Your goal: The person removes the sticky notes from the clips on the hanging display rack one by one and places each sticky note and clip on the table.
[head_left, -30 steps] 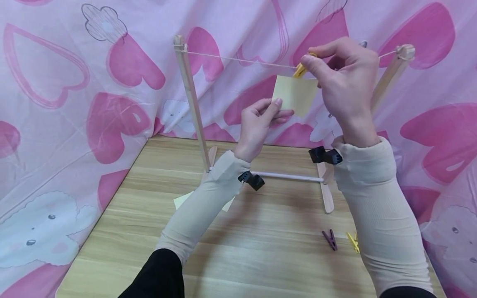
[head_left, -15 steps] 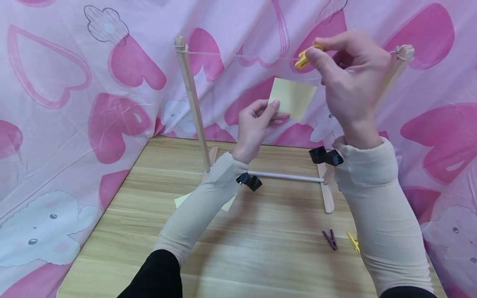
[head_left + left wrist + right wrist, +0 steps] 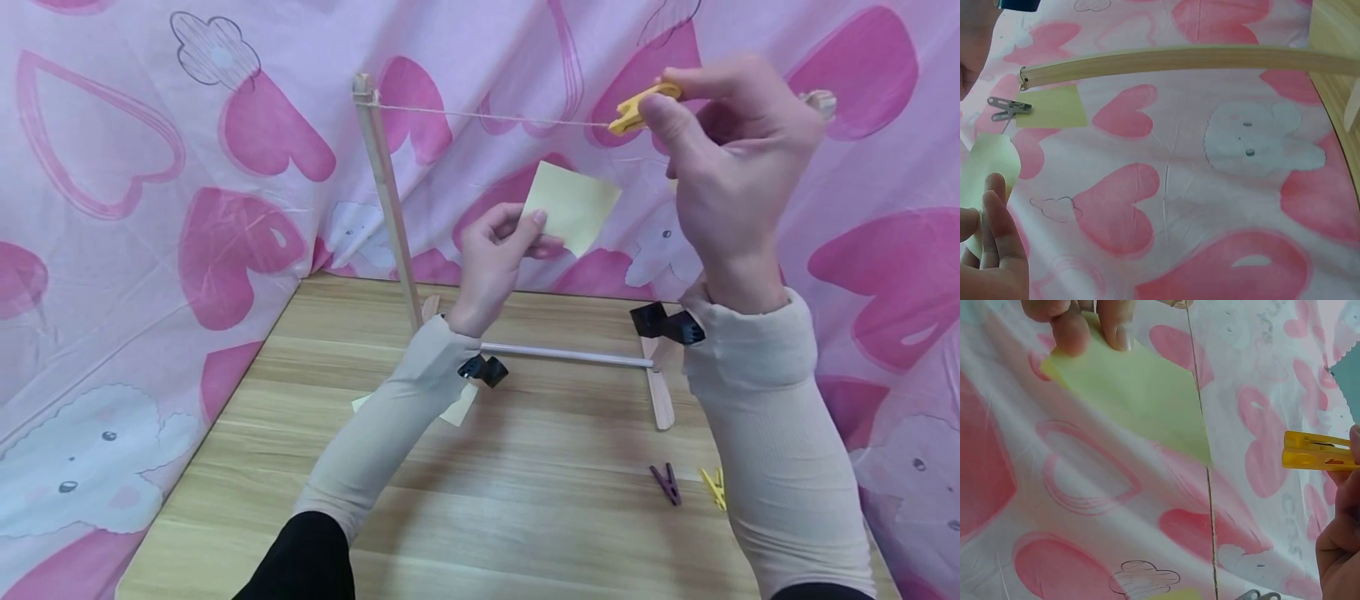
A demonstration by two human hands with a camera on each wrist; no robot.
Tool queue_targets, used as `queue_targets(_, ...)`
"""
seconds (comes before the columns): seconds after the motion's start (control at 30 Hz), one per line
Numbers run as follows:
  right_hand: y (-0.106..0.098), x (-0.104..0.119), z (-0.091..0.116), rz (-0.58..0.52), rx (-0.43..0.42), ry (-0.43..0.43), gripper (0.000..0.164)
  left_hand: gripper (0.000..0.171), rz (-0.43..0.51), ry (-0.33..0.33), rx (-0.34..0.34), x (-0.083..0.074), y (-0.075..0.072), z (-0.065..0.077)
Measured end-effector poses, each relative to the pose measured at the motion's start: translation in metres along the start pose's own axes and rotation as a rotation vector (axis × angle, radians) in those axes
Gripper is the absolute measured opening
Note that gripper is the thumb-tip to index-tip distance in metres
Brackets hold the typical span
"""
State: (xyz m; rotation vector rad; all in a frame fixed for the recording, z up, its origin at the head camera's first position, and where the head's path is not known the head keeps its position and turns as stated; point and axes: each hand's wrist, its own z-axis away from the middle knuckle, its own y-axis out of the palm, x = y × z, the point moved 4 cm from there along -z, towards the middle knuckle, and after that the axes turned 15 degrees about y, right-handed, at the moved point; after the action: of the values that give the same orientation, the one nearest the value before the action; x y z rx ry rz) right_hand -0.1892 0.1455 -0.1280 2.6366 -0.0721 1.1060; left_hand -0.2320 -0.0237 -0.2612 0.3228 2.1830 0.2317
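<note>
My left hand [image 3: 491,262] pinches a square pale yellow paper note [image 3: 573,204] at its lower left, thumb in front. Up and to the right of it, my right hand [image 3: 742,158] holds a yellow clothespin [image 3: 630,112] between thumb and finger. A gap shows between the clothespin and the note; in the head view the clothespin's tip overlaps the string [image 3: 487,117]. The right wrist view has the note's corner overlapping the string, with the clothespin [image 3: 1316,452] off to the side. Another yellow note [image 3: 1054,107] hangs by a grey clip [image 3: 1010,108] near a post.
The string runs between a left wooden post [image 3: 386,192] and a right post [image 3: 820,104], mostly behind my right hand. A white rod [image 3: 566,355] joins their bases. Purple clothespin [image 3: 666,485], yellow clothespin [image 3: 714,489] and paper notes [image 3: 460,406] lie on the table [image 3: 525,517].
The clothespin in my right hand has come away from the note's top edge, moving up and right. My left hand has shifted left and slightly down with the note, which now tilts more.
</note>
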Motion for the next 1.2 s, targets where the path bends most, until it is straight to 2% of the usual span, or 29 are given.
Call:
queue_targets(0.17, -0.006, 0.003, 0.004, 0.034, -0.027, -0.029, 0.018, 0.017, -0.005, 0.028, 0.001, -0.006, -0.008, 0.002)
queue_targets(0.33, -0.015, 0.007, 0.009, 0.007, -0.051, -0.035, 0.022, 0.019, -0.028, -0.01, 0.014, -0.011, -0.021, 0.009)
queue_targets(0.53, -0.035, 0.012, 0.019, -0.037, -0.109, -0.014, 0.023, 0.026, -0.06, -0.046, 0.035, -0.015, -0.044, 0.02)
queue_targets(0.73, -0.054, 0.012, 0.033, -0.034, -0.196, 0.029, 0.029, 0.024, -0.138, -0.071, 0.088, -0.016, -0.071, 0.033)
queue_targets(0.87, -0.067, 0.008, 0.044, -0.046, -0.239, 0.038, 0.031, 0.02, -0.227, -0.112, 0.168, -0.014, -0.087, 0.042)
queue_targets(1.0, -0.08, 0.004, 0.057, -0.05, -0.258, 0.063, 0.032, 0.02, -0.317, -0.222, 0.274, -0.009, -0.104, 0.054)
queue_targets(1.13, -0.09, -0.003, 0.07, -0.079, -0.252, 0.112, 0.033, 0.022, -0.442, -0.309, 0.426, -0.001, -0.119, 0.069)
queue_targets(1.2, -0.095, -0.009, 0.076, -0.085, -0.24, 0.132, 0.032, 0.022, -0.507, -0.314, 0.518, 0.003, -0.125, 0.076)
